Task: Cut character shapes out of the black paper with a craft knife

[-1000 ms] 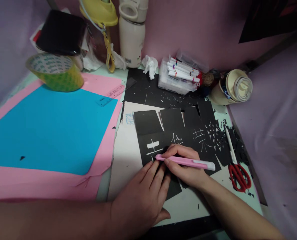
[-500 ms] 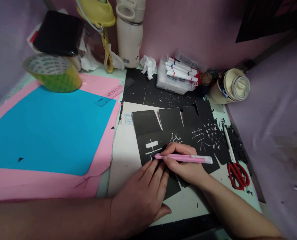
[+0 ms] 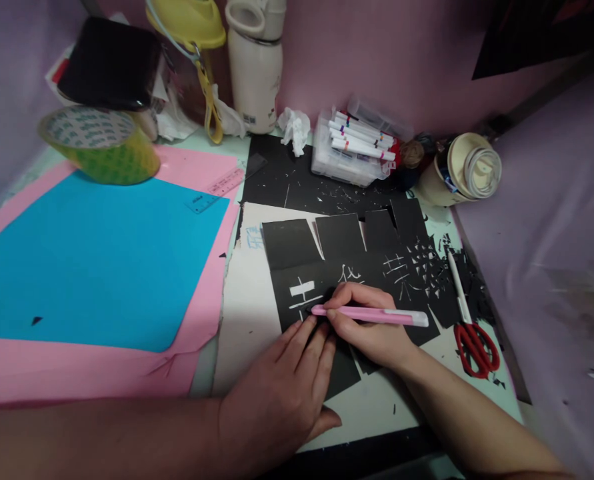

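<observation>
On black paper [image 3: 371,263] left hand [image 3: 281,393] lies flat; right grip [image 3: 374,337] clasps pink cutter [image 3: 377,315].

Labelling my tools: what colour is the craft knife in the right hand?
The craft knife is pink with a white end, per head view.

Far side: a matte pink wall [image 3: 377,60] under dim, violet-tinted light. To the left, a lilac wall [image 3: 7,80], closing in a corner with the pink. Far right, a dark panel [image 3: 537,33] set against the pink. Below, a pale green desk top [image 3: 204,367], seen only in gaps. On the right, lilac cloth [image 3: 551,220] beside the desk edge, softly blurred.
</observation>
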A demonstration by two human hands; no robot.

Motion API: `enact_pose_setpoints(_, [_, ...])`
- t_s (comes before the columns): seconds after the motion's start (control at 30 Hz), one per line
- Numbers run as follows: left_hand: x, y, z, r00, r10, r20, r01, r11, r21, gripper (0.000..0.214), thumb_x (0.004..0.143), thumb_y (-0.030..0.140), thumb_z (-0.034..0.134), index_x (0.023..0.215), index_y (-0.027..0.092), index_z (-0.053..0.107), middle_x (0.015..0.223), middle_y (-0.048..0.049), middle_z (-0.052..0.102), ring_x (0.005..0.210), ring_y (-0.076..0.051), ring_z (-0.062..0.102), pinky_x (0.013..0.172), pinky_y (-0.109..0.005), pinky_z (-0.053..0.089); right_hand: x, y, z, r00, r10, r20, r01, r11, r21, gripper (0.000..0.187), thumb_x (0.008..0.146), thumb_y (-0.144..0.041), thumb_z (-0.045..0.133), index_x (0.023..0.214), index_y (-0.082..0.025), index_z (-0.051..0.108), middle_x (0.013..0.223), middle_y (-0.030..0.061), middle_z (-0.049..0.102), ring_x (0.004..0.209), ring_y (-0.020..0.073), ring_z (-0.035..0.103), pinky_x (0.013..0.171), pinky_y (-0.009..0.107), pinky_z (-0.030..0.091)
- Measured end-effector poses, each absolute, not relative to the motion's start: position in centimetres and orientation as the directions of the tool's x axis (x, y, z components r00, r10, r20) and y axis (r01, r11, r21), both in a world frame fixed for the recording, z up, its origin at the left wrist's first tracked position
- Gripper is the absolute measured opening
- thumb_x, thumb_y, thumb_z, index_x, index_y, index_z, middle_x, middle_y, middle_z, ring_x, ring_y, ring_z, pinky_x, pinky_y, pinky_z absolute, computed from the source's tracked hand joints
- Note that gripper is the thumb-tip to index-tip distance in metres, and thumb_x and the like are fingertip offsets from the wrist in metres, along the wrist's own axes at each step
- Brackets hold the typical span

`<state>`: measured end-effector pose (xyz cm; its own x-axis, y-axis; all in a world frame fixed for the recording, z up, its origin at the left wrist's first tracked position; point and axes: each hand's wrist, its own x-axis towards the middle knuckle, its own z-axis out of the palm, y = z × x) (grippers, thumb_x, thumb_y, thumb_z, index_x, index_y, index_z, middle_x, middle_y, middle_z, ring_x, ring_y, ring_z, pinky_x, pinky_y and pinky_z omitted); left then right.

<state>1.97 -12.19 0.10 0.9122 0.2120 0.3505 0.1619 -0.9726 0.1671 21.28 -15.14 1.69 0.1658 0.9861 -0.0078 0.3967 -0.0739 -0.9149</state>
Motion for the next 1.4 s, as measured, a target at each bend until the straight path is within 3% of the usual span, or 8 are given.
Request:
enact_pose_setpoints(0.93, [1.9,-12.22,-0.05,0.905,0.207,0.372,0.168,-0.976,0.136,0.079,0.083,0.07,0.058,0.124,0.002,0.06,0.128,-0.0175,0.064,0.123,-0.032,0.057,0.111,-0.04,0.031,21.68,-15.4,1.13,0.194,0.981,-0.021,0.366,-0.092,-0.926,0.013,0.078,-0.015,0.063,0.068,-0.02,0.058,0.066,-0.0027,0.06,0.06,0.0115,0.053,0.056,0.025,0.041])
enact_pose_setpoints(1.17, [1.83,-12.2,0.04,0.93,0.175,0.322,0.147,-0.983,0.11,0.076,0.091,0.068,0.048,0.127,0.002,0.057,0.132,-0.0201,0.06,0.126,-0.033,0.054,0.112,-0.041,0.028,21.48,-15.71,0.86,0.189,0.978,0.093,0.372,0.016,-0.928,0.009,0.08,-0.017,0.063,0.072,-0.021,0.061,0.066,-0.0013,0.061,0.061,0.0129,0.056,0.057,0.027,0.044])
enact_pose_setpoints(1.4, [1.77,-12.33,-0.02,0.931,0.186,0.315,0.154,-0.98,0.126,0.081,0.087,0.069,0.053,0.127,-0.001,0.057,0.13,-0.022,0.061,0.123,-0.034,0.055,0.111,-0.042,0.03,21.07,-15.64,1.13,0.128,0.986,0.105,0.41,0.044,-0.911,0.006,0.078,-0.016,0.064,0.073,-0.02,0.064,0.068,0.0002,0.064,0.06,0.0136,0.059,0.057,0.027,0.046])
